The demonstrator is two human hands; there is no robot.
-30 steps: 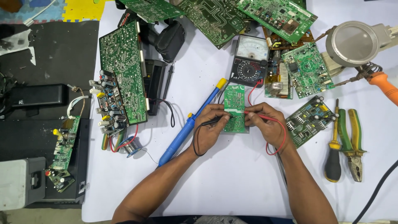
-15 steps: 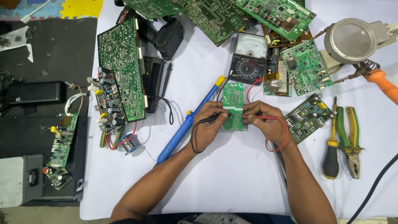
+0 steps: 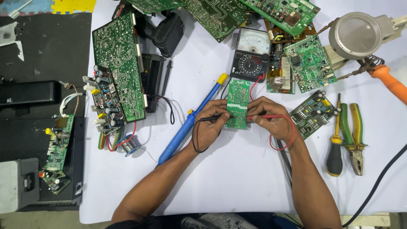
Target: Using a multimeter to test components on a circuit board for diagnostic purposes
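I have the small green circuit board (image 3: 237, 104) just below the analogue multimeter (image 3: 251, 55). My left hand (image 3: 210, 125) is closed on the black probe (image 3: 214, 119), my right hand (image 3: 271, 118) on the red probe (image 3: 271, 117); both tips rest on the board. Step in hand appears to be probing; next contact needs steady tips. White worktop (image 3: 237, 182), dark mat beside it.

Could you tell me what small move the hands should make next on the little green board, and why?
Probably slide one probe tip to a neighbouring solder point. The left hand holds the black probe and the right hand the red probe, both tips on the small green board below the meter.
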